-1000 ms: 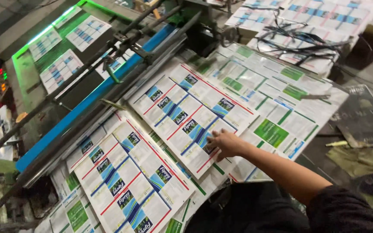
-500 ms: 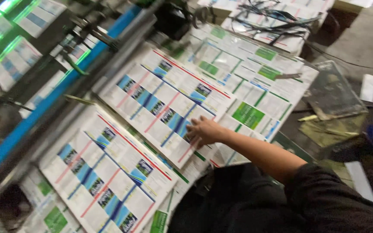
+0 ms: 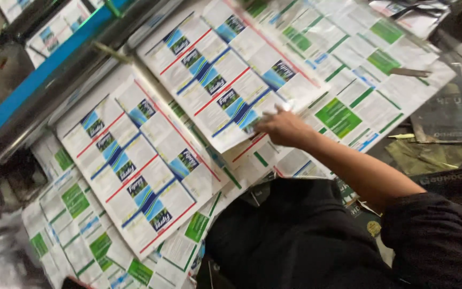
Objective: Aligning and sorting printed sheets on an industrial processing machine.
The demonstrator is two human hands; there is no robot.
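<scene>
a: whose hand is that on the print table?

b: the person's right hand, reaching in from a black sleeve. it lies flat on the near edge of a printed sheet with blue and red lines, fingers together and pressed down on the paper, gripping nothing.

a: and where does that sheet lie?

b: upper middle of the table, on top of a spread of sheets with green blocks. a second blue-and-red sheet lies just beside it, lower left, overlapping more green-block sheets.

a: the other hand?

b: not in the frame.

a: anything else?

b: a blue bar on the machine runs along the far left edge, and dark plastic sleeves lie at the right.
</scene>
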